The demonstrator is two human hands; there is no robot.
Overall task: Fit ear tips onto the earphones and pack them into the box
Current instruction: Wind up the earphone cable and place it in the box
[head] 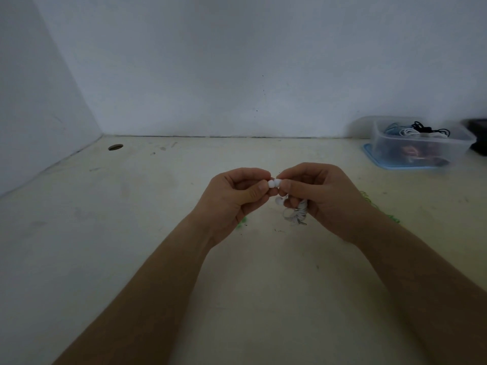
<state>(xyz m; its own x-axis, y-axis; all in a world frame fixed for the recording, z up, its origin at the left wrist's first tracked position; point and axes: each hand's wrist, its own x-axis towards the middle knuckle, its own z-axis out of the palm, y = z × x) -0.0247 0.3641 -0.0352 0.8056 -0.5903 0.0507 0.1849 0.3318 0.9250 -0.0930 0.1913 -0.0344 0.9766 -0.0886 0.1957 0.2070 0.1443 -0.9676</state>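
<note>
Both my hands meet above the middle of the pale table. My left hand (237, 196) pinches a small white ear tip (271, 183) between thumb and forefinger. It touches a white earbud (277, 182) that my right hand (316, 196) pinches. The same right hand also holds the coiled white earphone cable (299, 210) in its lower fingers, with the metal plug hanging below. A second white earbud (279, 201) dangles under my right thumb. A clear plastic box (421, 146) with several cables inside stands at the far right.
The box sits on a blue lid (395, 165). A dark object (478, 138) lies beside it at the right edge. Green bits (242, 223) lie on the table under my hands and green strands (369, 200) right of my right wrist. A round hole (115, 147) is at back left. White walls close the back and left.
</note>
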